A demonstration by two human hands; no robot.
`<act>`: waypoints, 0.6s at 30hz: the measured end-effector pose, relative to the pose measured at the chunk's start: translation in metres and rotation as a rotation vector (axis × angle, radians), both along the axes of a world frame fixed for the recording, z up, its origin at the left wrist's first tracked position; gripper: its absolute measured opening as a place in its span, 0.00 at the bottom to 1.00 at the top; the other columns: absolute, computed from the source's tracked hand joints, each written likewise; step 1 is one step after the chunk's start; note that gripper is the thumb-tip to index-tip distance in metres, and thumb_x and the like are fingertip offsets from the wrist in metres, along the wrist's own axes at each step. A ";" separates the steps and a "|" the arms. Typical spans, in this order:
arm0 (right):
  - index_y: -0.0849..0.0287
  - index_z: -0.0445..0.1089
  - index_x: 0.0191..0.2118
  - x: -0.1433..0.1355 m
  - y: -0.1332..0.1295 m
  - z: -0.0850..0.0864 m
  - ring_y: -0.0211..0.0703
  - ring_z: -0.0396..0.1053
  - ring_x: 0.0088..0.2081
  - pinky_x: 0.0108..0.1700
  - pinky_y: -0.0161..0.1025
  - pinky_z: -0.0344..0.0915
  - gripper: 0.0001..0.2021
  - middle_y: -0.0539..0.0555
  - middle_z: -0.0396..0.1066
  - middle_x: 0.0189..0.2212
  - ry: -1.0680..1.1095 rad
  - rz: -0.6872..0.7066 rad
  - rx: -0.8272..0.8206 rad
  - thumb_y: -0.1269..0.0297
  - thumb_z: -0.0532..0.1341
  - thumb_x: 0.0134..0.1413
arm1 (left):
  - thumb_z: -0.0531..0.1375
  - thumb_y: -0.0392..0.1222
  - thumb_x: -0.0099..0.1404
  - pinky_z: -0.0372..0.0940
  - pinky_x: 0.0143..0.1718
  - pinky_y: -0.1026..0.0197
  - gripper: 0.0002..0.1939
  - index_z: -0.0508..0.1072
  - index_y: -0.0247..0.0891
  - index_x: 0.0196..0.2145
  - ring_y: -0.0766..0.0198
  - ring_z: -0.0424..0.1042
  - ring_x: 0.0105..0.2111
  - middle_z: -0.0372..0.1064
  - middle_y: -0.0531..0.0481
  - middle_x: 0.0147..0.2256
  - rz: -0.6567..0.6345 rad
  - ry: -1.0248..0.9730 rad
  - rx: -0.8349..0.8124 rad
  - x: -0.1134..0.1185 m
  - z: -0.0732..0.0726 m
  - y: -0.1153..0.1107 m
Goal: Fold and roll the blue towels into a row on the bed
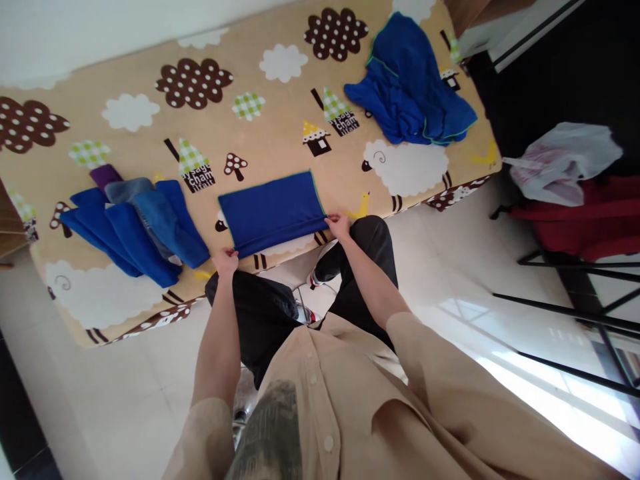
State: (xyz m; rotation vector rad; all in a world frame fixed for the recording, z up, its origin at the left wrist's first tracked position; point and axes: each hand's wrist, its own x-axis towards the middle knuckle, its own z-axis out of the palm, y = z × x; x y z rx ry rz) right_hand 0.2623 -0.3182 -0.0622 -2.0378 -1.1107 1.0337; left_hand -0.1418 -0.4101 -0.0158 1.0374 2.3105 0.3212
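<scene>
Blue cloth lies between rolled towels and crumpled cloths.

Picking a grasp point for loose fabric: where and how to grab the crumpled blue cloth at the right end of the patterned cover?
Crumpled blue cloth: I'd pinch the corner jutting out on its left, right hand coming from the near left. It pokes out past the heap; the middle is bunched, so a grab there would likely catch several folds.
</scene>
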 end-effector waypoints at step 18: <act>0.58 0.64 0.65 -0.035 -0.051 0.055 0.45 0.52 0.70 0.70 0.50 0.51 0.26 0.55 0.58 0.68 -0.369 0.900 0.356 0.72 0.52 0.63 | 0.57 0.40 0.67 0.48 0.70 0.47 0.26 0.66 0.34 0.62 0.51 0.52 0.69 0.59 0.37 0.66 -0.648 -0.044 0.268 0.035 0.020 -0.027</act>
